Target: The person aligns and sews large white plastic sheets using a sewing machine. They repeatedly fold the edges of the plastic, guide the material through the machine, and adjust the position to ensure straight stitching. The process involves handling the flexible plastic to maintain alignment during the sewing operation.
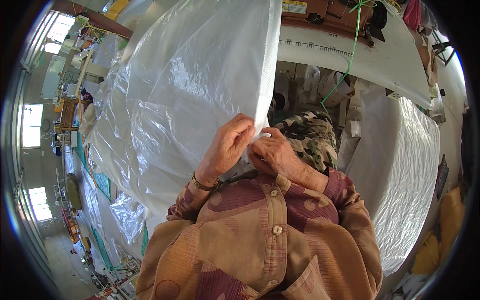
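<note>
A large sheet of clear plastic film (170,100) spreads over the table in front of me and to my left. Along its right side runs a white woven edge (267,65), which comes down to my hands. My left hand (231,142) pinches this edge near its lower end, thumb against bent fingers. Close beside it, my right hand (272,152) is closed on the same corner, its fingers curled under. What lies between the right fingertips is mostly hidden.
A brown machine (320,17) with a hanging green string (356,45) stands on the pale table (320,47), which bears a ruler scale. At my right lies a stack of whitish film (400,180). More benches and machines line the left side.
</note>
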Demonstrator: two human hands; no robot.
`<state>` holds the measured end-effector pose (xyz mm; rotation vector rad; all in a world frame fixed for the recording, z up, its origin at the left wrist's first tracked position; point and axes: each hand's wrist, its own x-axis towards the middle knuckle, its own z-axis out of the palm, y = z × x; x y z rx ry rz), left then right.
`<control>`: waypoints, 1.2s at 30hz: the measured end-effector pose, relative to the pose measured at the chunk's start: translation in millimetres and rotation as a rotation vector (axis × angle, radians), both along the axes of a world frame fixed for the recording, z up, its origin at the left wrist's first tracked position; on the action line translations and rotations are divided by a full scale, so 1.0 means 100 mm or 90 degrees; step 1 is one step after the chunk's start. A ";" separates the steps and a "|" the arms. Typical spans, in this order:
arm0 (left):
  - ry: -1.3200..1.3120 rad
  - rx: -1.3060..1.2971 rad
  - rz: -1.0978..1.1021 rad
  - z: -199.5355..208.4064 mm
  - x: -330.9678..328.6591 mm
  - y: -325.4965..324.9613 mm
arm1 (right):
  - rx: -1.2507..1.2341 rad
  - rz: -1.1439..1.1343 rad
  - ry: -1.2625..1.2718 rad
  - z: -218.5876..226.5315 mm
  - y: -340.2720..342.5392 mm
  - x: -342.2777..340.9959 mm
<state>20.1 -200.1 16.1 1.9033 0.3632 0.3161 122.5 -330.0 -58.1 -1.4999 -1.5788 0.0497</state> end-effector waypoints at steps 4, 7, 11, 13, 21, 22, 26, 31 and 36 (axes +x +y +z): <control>-0.003 0.055 0.079 -0.01 -0.02 -0.05 | -0.010 0.121 -0.044 0.15 0.04 0.15; 0.015 0.117 0.151 0.14 -0.05 -0.07 | 0.045 0.100 0.213 0.04 0.13 0.34; -0.049 0.060 0.257 0.26 -0.15 -0.23 | 0.094 -0.229 0.380 -0.10 0.78 0.24; -0.089 0.114 0.217 0.35 -0.15 -0.24 | -0.163 0.121 0.490 -0.07 1.03 0.14; -0.105 0.388 0.216 0.16 -0.06 -0.15 | 0.057 0.295 0.226 -0.03 1.24 0.23; -0.085 0.383 0.208 0.12 -0.05 -0.17 | 0.064 0.216 0.236 -0.02 1.22 0.30; -0.107 0.460 0.126 -0.11 0.10 -0.12 | 0.145 -0.193 0.656 0.12 1.18 0.95; -0.116 0.472 0.030 -0.27 0.34 -0.11 | 0.134 -0.344 0.450 0.58 1.41 1.93; -0.082 0.438 -0.004 -0.41 0.44 0.04 | 0.098 -0.330 0.257 0.58 1.49 2.13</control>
